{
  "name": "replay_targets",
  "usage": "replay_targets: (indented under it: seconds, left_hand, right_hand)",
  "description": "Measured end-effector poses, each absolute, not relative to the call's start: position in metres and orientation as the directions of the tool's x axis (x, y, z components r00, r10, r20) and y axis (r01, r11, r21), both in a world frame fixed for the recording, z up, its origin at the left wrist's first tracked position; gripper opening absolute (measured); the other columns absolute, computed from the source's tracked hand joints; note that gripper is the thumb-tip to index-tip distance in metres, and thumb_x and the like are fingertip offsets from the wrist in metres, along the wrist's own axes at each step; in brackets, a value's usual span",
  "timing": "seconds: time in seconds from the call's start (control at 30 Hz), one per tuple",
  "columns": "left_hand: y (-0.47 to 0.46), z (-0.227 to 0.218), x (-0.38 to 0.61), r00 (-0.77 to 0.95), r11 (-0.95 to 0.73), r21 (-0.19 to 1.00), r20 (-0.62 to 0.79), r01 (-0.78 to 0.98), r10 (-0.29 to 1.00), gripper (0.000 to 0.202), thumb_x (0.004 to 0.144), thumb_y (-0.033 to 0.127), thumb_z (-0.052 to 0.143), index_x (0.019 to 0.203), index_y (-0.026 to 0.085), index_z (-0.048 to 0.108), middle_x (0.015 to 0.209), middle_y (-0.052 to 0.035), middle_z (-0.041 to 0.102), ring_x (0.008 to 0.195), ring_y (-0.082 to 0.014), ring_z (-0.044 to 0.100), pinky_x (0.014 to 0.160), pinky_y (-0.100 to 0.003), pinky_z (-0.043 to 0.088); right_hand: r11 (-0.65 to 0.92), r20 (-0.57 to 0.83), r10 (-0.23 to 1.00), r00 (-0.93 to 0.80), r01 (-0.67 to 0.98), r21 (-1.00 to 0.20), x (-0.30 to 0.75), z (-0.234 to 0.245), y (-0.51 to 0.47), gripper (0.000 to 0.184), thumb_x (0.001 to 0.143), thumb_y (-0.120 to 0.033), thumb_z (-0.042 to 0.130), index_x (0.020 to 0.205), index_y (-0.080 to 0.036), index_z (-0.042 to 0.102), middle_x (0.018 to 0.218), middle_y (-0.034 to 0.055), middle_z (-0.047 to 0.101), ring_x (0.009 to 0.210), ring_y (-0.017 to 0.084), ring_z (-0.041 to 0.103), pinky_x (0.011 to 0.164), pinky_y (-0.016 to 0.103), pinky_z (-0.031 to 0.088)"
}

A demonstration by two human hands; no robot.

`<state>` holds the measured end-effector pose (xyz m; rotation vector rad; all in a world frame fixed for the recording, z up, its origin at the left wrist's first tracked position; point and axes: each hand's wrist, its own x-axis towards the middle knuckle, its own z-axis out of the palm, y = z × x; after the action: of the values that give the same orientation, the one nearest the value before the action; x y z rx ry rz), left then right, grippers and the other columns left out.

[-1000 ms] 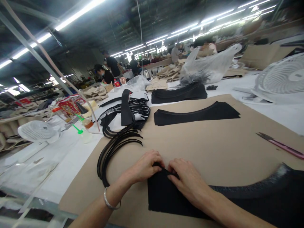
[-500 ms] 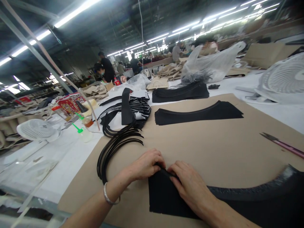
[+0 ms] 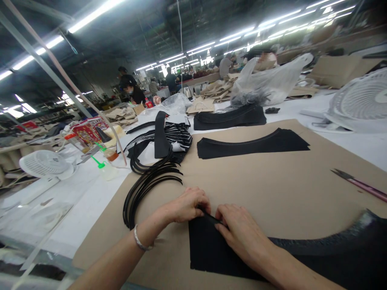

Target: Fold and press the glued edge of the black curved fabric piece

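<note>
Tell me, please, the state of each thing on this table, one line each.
left hand, gripping the black fabric piece at its top edge
right hand, on the same edge; grip hidden
black fabric piece, flat on the cardboard
black strips, loose curved bundle, untouched
curved black stack, neat, untouched
scissors, lying flat

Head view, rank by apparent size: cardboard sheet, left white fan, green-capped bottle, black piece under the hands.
cardboard sheet
black piece
white fan
green-capped bottle
Piece over fan unsure: piece is nearest the camera.

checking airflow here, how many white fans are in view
2. One white fan sits far left by the green-capped bottle, the other fan far right, partly cut off. More may be hidden.
</note>
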<state>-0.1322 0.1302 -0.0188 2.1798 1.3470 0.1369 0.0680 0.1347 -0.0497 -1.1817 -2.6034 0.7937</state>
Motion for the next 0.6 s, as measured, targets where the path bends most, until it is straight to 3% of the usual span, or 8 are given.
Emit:
replay_targets:
  seconds: [0.4, 0.6]
  left_hand:
    - [0.1283, -0.0203, -0.1327, 0.498, -0.339, 0.523, -0.197, 0.782, 0.844, 0.028, 0.075, 0.005, 0.061, 0.092, 0.026, 0.069, 0.096, 0.0029, 0.067, 0.104, -0.0178, 0.054, 0.096, -0.033, 0.029]
    - [0.1286, -0.0206, -0.1291, 0.505, -0.341, 0.535, -0.194, 0.773, 0.841, 0.022, 0.076, 0.015, 0.067, 0.095, 0.027, 0.069, 0.096, 0.0038, 0.068, 0.100, -0.0176, 0.057, 0.097, -0.032, 0.031]
  right_hand:
    - [0.559, -0.024, 0.740, -0.672, 0.635, -0.534, 0.0681, -0.0516, 0.1312, 0.014, 0.084, -0.010, 0.053, 0.091, -0.021, 0.060, 0.092, 0.0034, 0.063, 0.091, 0.023, 0.054, 0.081, 0.038, 0.033]
    - [0.556, -0.031, 0.740, -0.671, 0.638, -0.533, 0.0675, -0.0507, 0.1322, 0.014, 0.084, -0.011, 0.054, 0.092, -0.019, 0.061, 0.093, 0.0049, 0.064, 0.091, 0.023, 0.055, 0.081, 0.038, 0.035]
